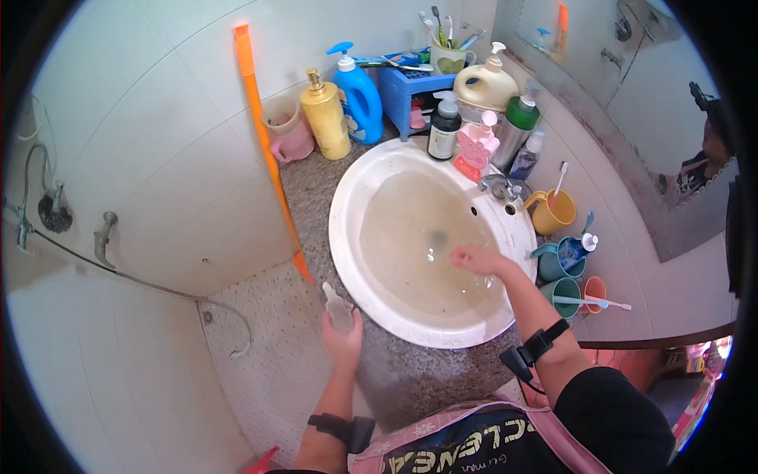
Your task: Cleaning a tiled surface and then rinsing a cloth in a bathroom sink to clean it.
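Note:
A white oval washbasin (349,290) holds cloudy water in front of me. My right hand (477,260) is over the basin's right part, at or just above the water, with its fingers curled; nothing shows in it, though its palm side is hidden. Small ripples and glints lie close to it. Left of the basin, by the counter's edge, my left hand (343,335) holds a pale, translucent object (339,309) with a narrow tip; its exact kind is unclear. The metal faucet (500,188) stands at the basin's far right rim.
Pump bottles, including a blue one (358,101) and a yellow one (327,118), line the back of the granite counter (414,379). A blue plastic rack (408,89) bears a toothbrush mug. Several cups stand at the right. An orange pole (260,118) leans at the left.

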### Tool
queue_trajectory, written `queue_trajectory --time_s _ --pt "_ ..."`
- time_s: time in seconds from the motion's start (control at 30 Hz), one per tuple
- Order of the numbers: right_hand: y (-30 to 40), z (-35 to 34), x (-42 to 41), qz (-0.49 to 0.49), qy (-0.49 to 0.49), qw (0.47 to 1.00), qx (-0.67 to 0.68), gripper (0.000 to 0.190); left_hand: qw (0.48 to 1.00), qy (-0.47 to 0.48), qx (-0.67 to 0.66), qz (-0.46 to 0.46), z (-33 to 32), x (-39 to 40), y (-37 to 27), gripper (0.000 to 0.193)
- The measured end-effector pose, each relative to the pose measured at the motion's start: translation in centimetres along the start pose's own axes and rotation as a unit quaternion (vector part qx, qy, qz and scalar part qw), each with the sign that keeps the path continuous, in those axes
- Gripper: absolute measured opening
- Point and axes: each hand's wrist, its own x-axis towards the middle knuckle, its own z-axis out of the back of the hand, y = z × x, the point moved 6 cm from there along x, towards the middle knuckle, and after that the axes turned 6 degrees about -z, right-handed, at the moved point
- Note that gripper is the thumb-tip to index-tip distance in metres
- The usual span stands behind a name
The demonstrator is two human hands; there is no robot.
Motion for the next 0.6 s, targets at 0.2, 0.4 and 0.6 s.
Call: queue_trajectory --time_s 0.2,0.4,0.6 --pt "-4.2 -6.4 -2.0 -0.09 -0.058 0.983 0.15 0.034 1.0 -0.003 -0.03 0.001 -0.4 0.2 -1.1 0.035" --pt "-4.5 -8.6 -0.7 -0.109 -0.048 0.947 0.3 0.024 1.0 -0.008 0.012 0.006 0.6 0.1 -0.7 0.037" --pt "-14.1 -6.6 12.0 -0.101 -0.184 0.39 0.897 0.012 0.998 0.039 0.015 0.045 -0.6 0.1 -0.8 0.038"
